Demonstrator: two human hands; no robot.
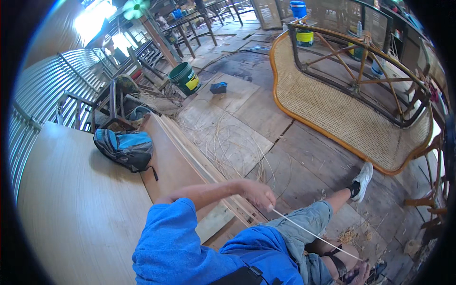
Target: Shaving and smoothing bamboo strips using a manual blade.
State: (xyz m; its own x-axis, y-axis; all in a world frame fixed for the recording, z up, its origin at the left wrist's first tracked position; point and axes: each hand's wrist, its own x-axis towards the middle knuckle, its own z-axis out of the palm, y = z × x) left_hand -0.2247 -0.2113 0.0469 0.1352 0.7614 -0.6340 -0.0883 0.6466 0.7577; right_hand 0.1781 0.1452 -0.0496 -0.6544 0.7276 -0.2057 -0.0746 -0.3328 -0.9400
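Observation:
My left hand [259,194], stretched out across my body, is closed on one end of a thin pale rattan strip [311,232]. Pulled straight, the strip slants down over my lap to my right hand [363,273] at the lower right. The fingers there are closed around the strip's other end, partly cut off by the picture's lower edge. Beside that hand a dark band or pad [338,262] lies against my bent leg; what exactly it is I cannot make out. Curly pale shavings [349,236] lie on the floor just beyond.
A rattan-framed bench with woven cane [323,102] lies tipped at the right. Loose rattan strands [228,145] spread over floorboards ahead. Stacked wood sheets [71,204] bear a blue-grey backpack [127,147] at left. A green bucket [183,77] and a small dark-blue block [218,87] stand farther off.

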